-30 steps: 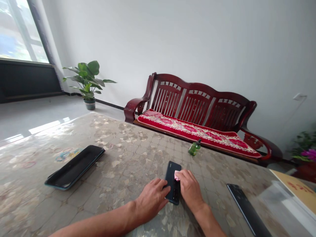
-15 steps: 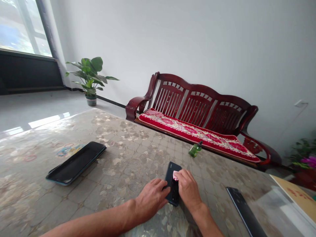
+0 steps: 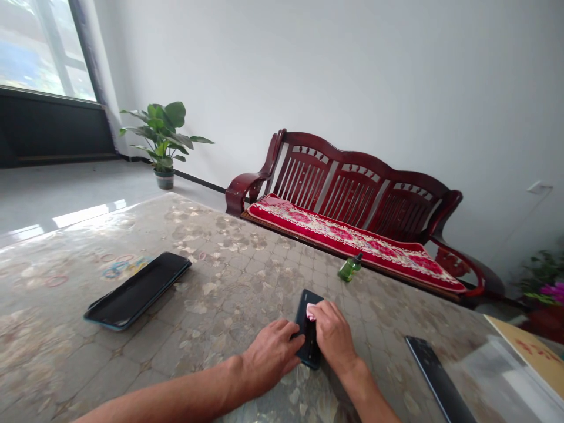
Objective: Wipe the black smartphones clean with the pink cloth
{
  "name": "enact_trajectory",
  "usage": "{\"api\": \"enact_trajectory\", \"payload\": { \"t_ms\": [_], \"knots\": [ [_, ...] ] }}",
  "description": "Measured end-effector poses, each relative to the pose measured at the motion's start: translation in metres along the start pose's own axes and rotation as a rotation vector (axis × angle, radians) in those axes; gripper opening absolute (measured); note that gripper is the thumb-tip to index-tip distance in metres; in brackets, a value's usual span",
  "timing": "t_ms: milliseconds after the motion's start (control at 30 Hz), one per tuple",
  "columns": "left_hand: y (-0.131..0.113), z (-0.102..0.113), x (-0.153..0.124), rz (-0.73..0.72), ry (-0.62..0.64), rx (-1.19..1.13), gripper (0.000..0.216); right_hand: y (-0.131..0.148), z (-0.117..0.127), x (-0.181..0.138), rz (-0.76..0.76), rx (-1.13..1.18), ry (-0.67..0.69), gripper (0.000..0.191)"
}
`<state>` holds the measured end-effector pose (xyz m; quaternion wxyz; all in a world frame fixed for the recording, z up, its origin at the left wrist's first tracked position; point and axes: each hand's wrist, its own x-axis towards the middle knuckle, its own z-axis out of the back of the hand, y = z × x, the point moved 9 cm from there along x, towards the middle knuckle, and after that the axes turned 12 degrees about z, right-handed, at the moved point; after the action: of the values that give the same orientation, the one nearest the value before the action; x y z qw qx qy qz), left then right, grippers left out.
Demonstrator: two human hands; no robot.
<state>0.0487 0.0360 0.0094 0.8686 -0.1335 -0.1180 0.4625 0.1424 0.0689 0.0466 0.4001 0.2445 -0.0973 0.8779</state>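
Observation:
A dark phone (image 3: 308,336) lies on the patterned tabletop, its camera end pointing away from me. My left hand (image 3: 274,351) grips its left and lower side, with fingertips over the edge. My right hand (image 3: 333,335) pinches a small pink cloth (image 3: 311,311) and presses it on the phone's upper part. Both hands partly cover the phone. Beyond them stands a small green bottle (image 3: 350,268) with a dark top.
A black tablet-like slab (image 3: 140,290) lies at the left near coloured rubber bands (image 3: 118,267). To the right are another dark phone-like slab (image 3: 436,376) and a tan paper or box (image 3: 524,349). Past the table stands a wooden bench (image 3: 348,188) with a red cover.
My right hand and the pink cloth have shifted slightly left on the phone. The left hand keeps its place. The view has moved a little.

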Motion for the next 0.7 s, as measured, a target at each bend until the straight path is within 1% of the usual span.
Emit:
{"api": "enact_trajectory", "payload": {
  "t_ms": [67,200,267,367,533,600,700],
  "knots": [
    [0.001,0.000,0.000,0.012,0.004,-0.013,0.022,0.003,-0.001,-0.001,0.005,0.009,0.011,0.027],
    [0.004,-0.003,0.001,0.025,-0.003,-0.054,0.021,0.022,0.001,-0.010,0.071,0.057,0.067,0.032],
    [0.006,-0.004,0.002,0.027,-0.007,-0.071,0.020,0.027,0.001,-0.012,0.091,0.074,0.080,0.031],
    [0.006,-0.005,0.002,0.026,0.004,-0.071,0.016,0.021,-0.001,-0.007,0.074,0.069,0.068,0.029],
    [0.006,-0.003,0.003,0.027,-0.002,-0.042,0.018,0.007,-0.005,0.007,0.015,0.004,0.018,0.028],
    [0.005,-0.002,0.002,0.023,-0.008,-0.034,0.017,0.011,-0.006,0.005,0.021,0.008,0.029,0.027],
    [0.004,-0.002,0.002,0.017,-0.013,-0.031,0.016,0.025,-0.005,-0.002,0.074,0.053,0.074,0.026]
  ]
}}
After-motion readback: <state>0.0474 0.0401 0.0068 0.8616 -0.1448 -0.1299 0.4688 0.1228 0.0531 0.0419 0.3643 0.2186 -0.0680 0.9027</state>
